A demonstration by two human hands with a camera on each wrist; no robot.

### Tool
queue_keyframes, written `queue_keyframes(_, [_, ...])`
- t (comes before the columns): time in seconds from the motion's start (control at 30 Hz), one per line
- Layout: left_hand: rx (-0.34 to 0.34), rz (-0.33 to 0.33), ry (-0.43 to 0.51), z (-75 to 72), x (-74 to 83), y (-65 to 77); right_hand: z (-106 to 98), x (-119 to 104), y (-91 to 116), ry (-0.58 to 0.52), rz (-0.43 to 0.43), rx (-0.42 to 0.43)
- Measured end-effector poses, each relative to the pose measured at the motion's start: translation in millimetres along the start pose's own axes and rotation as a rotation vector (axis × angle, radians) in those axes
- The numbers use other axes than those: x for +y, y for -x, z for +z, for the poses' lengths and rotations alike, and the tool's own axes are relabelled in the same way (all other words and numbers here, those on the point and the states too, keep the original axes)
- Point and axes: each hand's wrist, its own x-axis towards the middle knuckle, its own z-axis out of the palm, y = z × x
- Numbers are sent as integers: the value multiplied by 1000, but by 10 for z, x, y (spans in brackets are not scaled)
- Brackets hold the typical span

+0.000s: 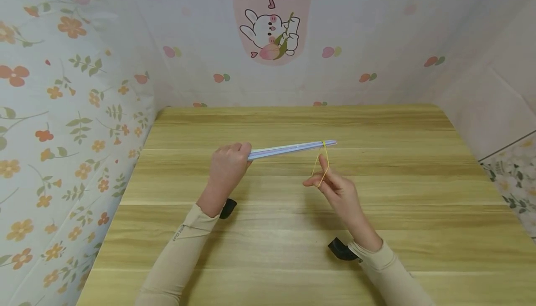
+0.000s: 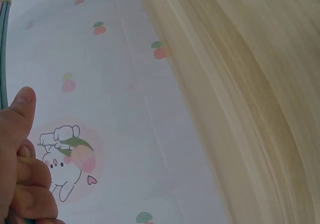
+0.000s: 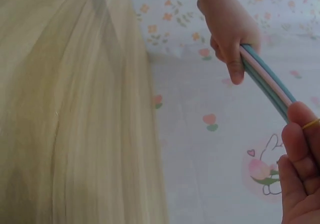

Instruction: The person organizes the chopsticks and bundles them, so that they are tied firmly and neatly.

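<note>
My left hand (image 1: 229, 164) grips a bundle of slim chopsticks (image 1: 289, 149) by one end, and the bundle points right, above the table. In the right wrist view the chopsticks (image 3: 267, 79) look teal and pink. A thin yellow rubber band (image 1: 328, 161) goes round their far end and hangs down in a stretched loop. My right hand (image 1: 341, 194) holds that loop on its thumb and index finger, just below the tips. In the left wrist view, the left thumb (image 2: 22, 102) lies along the bundle, which is partly cut off by the frame edge.
The wood-grain table (image 1: 268, 250) spreads beneath both hands. A white cloth with a rabbit print (image 1: 272, 31) hangs behind it, and a flowered cloth (image 1: 75, 134) hangs at the left. A black wrist mount (image 1: 341, 249) sits by the right cuff.
</note>
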Motion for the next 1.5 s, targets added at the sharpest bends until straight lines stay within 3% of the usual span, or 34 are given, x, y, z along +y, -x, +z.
queue_keyframes(0.27, [-41, -10, 28, 12, 47, 16, 60, 6, 31, -74, 33, 10])
queue_keyframes(0.47, [-38, -16, 30, 31, 58, 30, 86, -11, 31, -217, 168, 91])
queue_keyframes(0.57, [-37, -18, 31, 38, 59, 40, 98, -12, 22, -406, 212, 127])
queue_keyframes(0.77, [-24, -14, 35, 38, 52, 56, 78, -15, -17, -924, 267, 228])
queue_keyframes(0.93, [-1, 4, 37, 31, 43, 63, 19, -10, -46, -1157, 351, 275])
queue_keyframes(1.23, [12, 48, 26, 26, 12, 64, -106, 28, -87, -1212, 440, 223])
queue_keyframes(1.5, [61, 119, -12, 17, -39, 32, -245, 61, -162, -1190, 482, 98])
